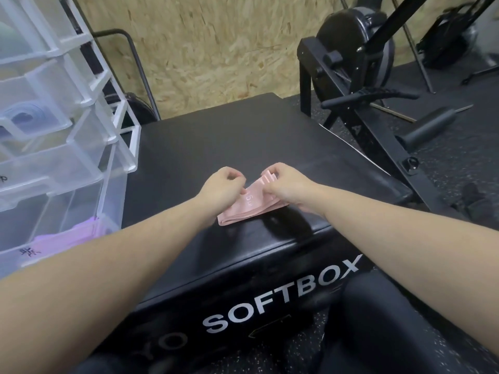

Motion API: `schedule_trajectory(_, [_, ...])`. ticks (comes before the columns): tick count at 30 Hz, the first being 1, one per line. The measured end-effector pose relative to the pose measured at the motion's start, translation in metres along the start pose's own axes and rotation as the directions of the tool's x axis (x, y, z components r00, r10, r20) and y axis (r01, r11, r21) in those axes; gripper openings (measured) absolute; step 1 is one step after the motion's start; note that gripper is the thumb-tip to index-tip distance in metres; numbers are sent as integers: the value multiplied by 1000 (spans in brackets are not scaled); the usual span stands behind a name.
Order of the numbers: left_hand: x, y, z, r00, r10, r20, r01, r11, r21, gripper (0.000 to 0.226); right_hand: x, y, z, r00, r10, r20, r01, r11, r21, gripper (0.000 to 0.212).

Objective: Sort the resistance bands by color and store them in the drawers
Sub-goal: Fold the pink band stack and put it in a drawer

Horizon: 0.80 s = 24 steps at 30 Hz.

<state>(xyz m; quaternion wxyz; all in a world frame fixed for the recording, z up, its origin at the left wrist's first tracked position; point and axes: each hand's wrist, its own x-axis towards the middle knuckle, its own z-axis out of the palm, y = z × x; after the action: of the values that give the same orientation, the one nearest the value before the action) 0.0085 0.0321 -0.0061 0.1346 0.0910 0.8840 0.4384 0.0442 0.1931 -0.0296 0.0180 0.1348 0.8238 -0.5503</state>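
A stack of pale pink resistance bands (244,210) lies on the black soft box (243,141), near its front edge. My left hand (222,188) has its fingers curled at the left side of the stack. My right hand (287,184) pinches the raised far end of the pink bands. To the left stands a clear plastic drawer unit (81,125). One of its open drawers holds purple-blue bands (25,117). The lowest open drawer holds light purple bands (67,237).
A black exercise machine (359,76) stands to the right of the box on the dark speckled floor. A chipboard wall (216,49) is behind. My knees in black are below the box front, which reads SOFTBOX.
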Motion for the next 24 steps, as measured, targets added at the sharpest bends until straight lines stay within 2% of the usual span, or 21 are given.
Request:
schedule_trajectory(2, [2,-12,-3,992,17,-125,-7,997,80,20,2,-3,0,1000,-6,-30,4,998,-63,28])
schedule_trajectory(4, [1,-24,-6,983,-32,-183,64,984,168,25,5,-3,0,998,-32,-50,25,989,-148,25])
schedule_trajectory(6, [-3,-36,-8,978,-150,-144,177,963,202,38,6,0,0,997,-52,-49,41,976,-215,24])
schedule_trajectory(8, [-5,-44,-10,969,-232,-85,243,956,163,50,5,3,-2,997,-62,-44,47,956,-291,24])
schedule_trajectory(13, [0,-42,-12,972,-230,-57,235,966,107,57,8,11,-1,996,-57,-75,19,899,-438,24])
schedule_trajectory(15, [1,-38,-12,971,-238,-28,240,964,114,63,10,11,-2,993,-39,-108,-17,877,-480,35])
schedule_trajectory(18, [3,-34,-7,972,-236,-23,236,971,25,70,7,9,-8,990,43,-135,-101,880,-464,60])
schedule_trajectory(21, [6,-37,-2,967,-255,-2,252,959,-131,66,3,8,-11,993,63,-103,-100,906,-411,62])
schedule_trajectory(24, [6,-42,-3,966,-254,52,260,943,-209,45,1,10,-10,995,64,-76,-84,952,-294,61])
